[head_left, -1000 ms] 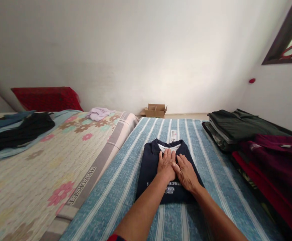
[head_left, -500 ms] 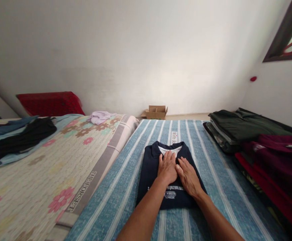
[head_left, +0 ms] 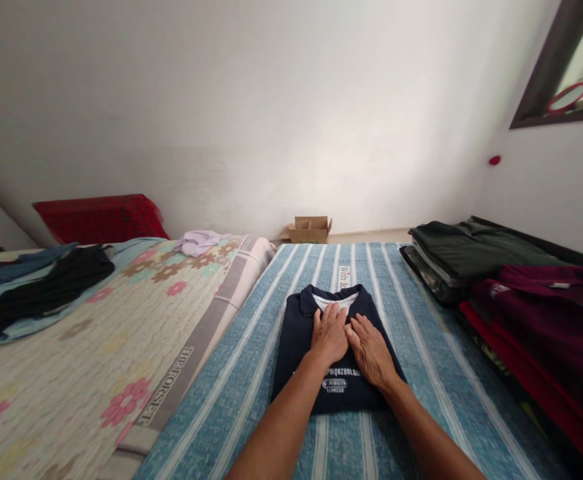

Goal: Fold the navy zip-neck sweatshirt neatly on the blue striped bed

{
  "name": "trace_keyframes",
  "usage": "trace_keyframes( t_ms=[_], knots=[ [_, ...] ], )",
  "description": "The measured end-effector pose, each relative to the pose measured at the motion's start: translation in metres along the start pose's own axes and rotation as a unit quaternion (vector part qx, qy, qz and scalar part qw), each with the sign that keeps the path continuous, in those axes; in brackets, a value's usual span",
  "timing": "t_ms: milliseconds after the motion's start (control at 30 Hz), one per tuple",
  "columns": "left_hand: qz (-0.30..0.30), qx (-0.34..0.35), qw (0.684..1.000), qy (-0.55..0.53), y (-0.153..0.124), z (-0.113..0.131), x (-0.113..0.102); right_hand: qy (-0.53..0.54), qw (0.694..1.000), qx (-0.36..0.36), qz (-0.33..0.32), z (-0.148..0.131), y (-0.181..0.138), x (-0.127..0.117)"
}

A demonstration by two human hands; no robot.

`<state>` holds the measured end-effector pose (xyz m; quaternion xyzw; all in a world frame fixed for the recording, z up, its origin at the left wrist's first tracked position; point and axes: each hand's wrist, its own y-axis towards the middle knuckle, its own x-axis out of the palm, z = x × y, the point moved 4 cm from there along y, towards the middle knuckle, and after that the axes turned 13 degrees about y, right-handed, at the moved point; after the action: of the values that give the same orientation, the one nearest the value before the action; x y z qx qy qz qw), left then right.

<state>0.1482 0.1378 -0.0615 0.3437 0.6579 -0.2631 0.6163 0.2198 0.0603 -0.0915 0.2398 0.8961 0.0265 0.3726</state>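
left hand (head_left: 329,337) and right hand (head_left: 371,352) on folded shirt (head_left: 297,340), side by side, maybe touching, fingers released and extended, bed (head_left: 244,380) beneath

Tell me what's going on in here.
A person has the left hand and right hand spread on a folded navy shirt, close beside each other. The shirt lies on a striped sheet, collar pointing away from the person. Stacked clothes stand to the right, and loose clothes lie on the floral bedding to the left.
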Motion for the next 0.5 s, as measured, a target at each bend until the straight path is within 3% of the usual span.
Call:
trace_keyframes(
  t_ms=[100, 267, 500],
  knots=[
    [-0.004, -0.006, 1.0, 0.001, -0.003, 0.0, -0.01, -0.007, 1.0, -0.003, 0.001, -0.001, 0.0, 0.0],
    [0.042, -0.016, 0.998, 0.033, -0.024, -0.002, -0.026, -0.019, 1.0, 0.001, 0.001, -0.002, -0.002, -0.001],
    [-0.008, -0.045, 0.998, 0.049, -0.044, -0.01, -0.01, -0.038, 0.999, 0.015, -0.009, -0.001, -0.003, 0.001]
  ],
)
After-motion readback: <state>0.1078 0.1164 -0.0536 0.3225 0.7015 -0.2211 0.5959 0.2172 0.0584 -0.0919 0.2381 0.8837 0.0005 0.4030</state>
